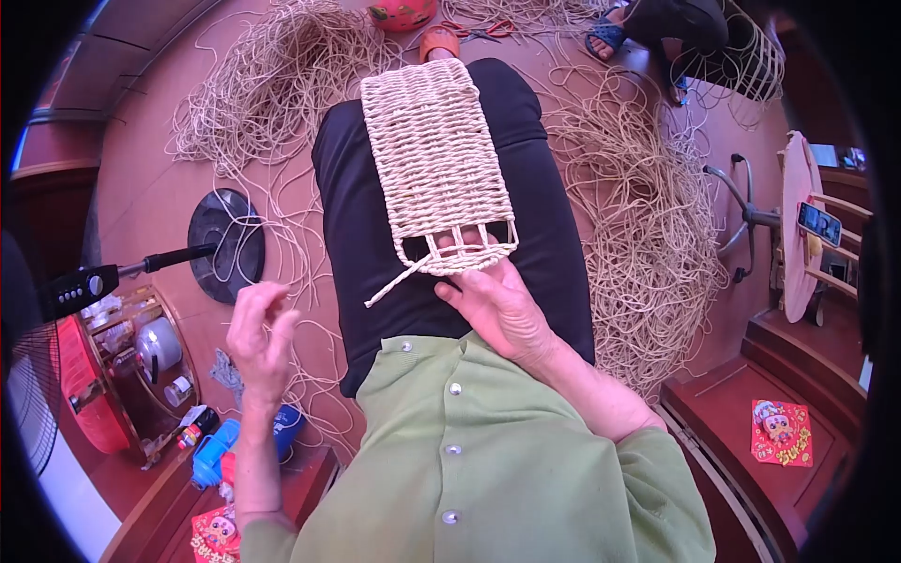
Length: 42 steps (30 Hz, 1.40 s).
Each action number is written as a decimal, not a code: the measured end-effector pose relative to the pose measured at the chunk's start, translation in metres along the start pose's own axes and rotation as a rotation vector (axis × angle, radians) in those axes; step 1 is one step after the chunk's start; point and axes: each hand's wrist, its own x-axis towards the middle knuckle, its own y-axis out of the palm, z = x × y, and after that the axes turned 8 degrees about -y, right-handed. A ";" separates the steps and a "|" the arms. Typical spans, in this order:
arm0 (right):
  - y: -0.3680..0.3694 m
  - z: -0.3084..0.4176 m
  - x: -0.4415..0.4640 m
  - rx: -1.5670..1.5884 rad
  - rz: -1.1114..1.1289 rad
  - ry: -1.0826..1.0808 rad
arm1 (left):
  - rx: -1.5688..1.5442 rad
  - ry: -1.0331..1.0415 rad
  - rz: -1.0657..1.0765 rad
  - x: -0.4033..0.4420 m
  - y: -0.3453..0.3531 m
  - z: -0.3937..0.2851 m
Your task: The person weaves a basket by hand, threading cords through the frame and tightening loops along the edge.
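A pale woven piece, made of twisted cord like a narrow basket, lies lengthwise across my lap on dark trousers. Its near end has a row of open gaps and a curved woven rim, and one loose cord end sticks out to the left. My right hand grips that near rim, some fingers hidden behind the weave. Off to the left, my left hand is raised away from the piece, fingers bent and thumb apart, with nothing visible in it.
Loose cord lies in big heaps on the floor at left and right. A fan's round base stands at left. Red-handled scissors lie ahead. Another person's sandalled foot is at upper right. A phone hangs by a chair.
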 end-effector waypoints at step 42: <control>0.012 -0.019 0.023 -0.381 0.080 0.190 | -0.099 -0.275 0.344 0.030 0.068 -0.061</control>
